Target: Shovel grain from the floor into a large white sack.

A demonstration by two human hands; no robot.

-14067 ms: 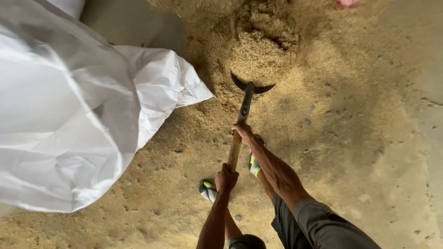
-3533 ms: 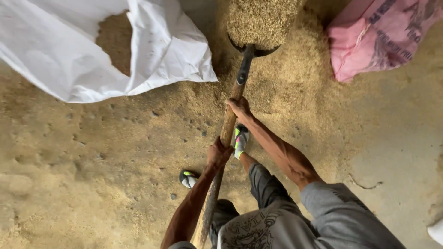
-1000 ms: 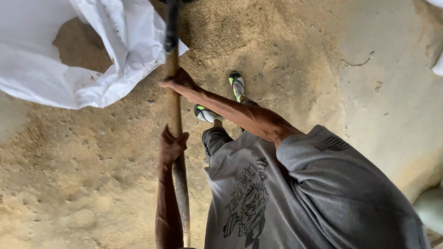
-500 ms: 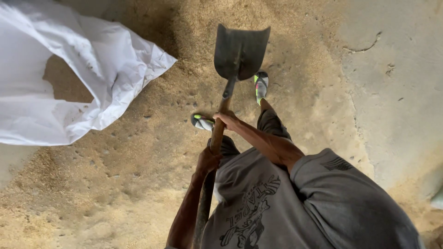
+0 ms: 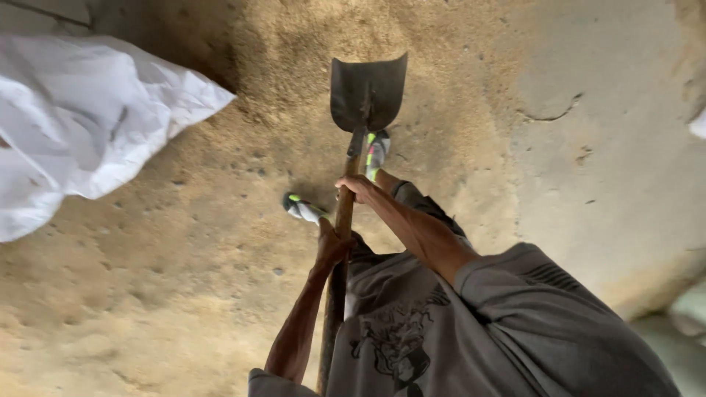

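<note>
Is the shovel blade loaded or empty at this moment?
Empty. The shovel blade shows its bare dark metal face, no grain heaped on it, above the spread grain. Both hands grip the handle.

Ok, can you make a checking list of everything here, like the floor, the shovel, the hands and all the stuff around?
Surface: concrete floor partly covered by a spread of tan, grainy material, heaped at the top.
Job's things: shovel with a dark, empty blade and wooden handle, blade pointing toward the heap.
Clutter: big white sack lying at the left, on the grainy material.
Grippers: right hand grips the handle higher up, nearer the blade; left hand grips it lower down.
Cables: nothing seen.
Surroundings: the person's grey printed shirt, two shoes with bright green trim, a pale thing at the right edge, too cut off to tell.
</note>
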